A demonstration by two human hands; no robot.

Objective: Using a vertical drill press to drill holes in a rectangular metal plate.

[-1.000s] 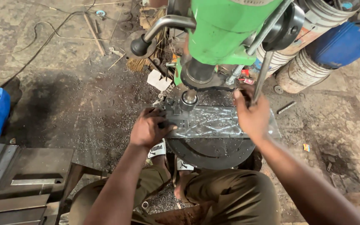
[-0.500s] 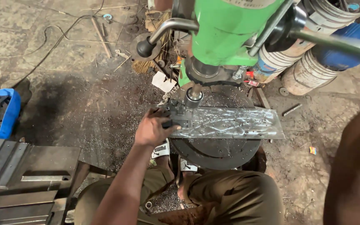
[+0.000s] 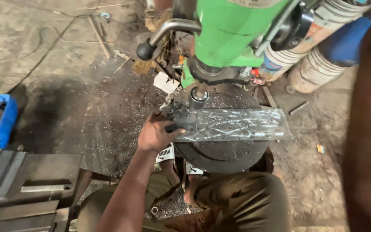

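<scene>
Our left hand (image 3: 154,134) grips the left end of the flat metal plate (image 3: 237,124) lying across the round drill table (image 3: 224,152) beneath the chuck (image 3: 198,96); its right edge overhangs freely. Our right arm (image 3: 368,129) rises near; we cannot tell that hand's state.

We have a single view, from a camera worn on our head, looking steeply down and slightly forward over a green drill press (image 3: 232,34) that fills the top centre, very close to the lens. Below it we see the round drill table (image 3: 224,154) and a long metal plate (image 3: 237,124) near mid-frame, with our left hand (image 3: 155,133) on the plate's left end. Our knees sit at the bottom edge, and our right arm (image 3: 370,129) blurs past the right edge, nearest the camera. The workshop floor (image 3: 65,99) spreads away to the left.
</scene>
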